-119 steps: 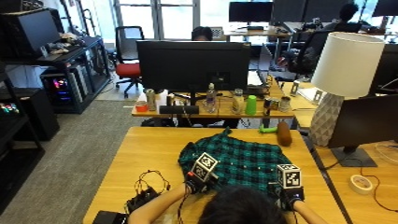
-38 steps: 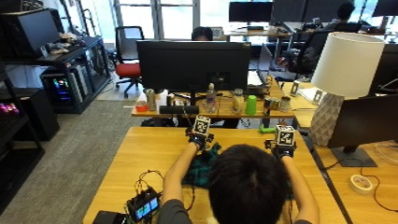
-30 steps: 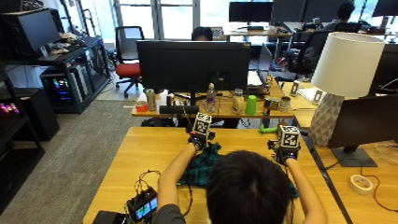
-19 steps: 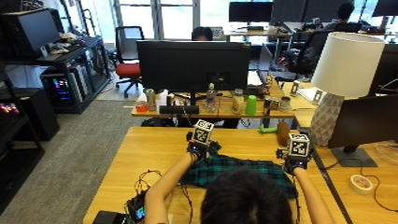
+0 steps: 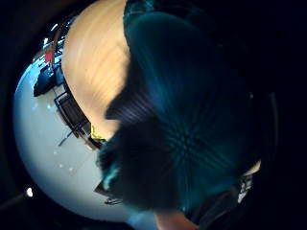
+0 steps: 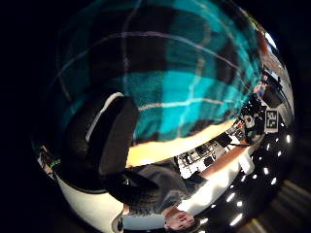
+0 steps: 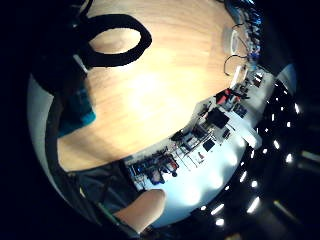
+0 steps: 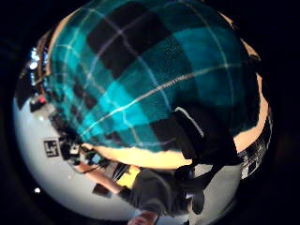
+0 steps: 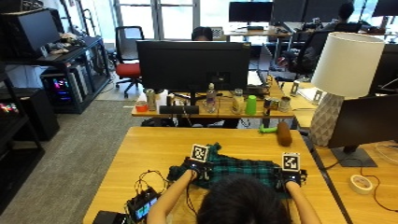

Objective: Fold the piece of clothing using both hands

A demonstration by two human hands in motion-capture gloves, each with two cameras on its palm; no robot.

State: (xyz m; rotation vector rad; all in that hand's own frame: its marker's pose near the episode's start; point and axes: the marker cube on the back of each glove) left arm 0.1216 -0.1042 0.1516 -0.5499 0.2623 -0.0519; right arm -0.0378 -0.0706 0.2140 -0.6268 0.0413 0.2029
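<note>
No text, label or number can be read anywhere.

Both forearms being extended forward from lower edge of outside view, elbows bent, hands set apart at roughly same reach. Left hand (image 9: 199,170) being held palm down, its thumb (image 6: 109,141) being seen curled in own thumb-side palm view. Right hand (image 9: 290,177) being held palm down likewise, thumb (image 8: 201,136) being bent. Head being kept low between arms, hiding wrists in part.
</note>
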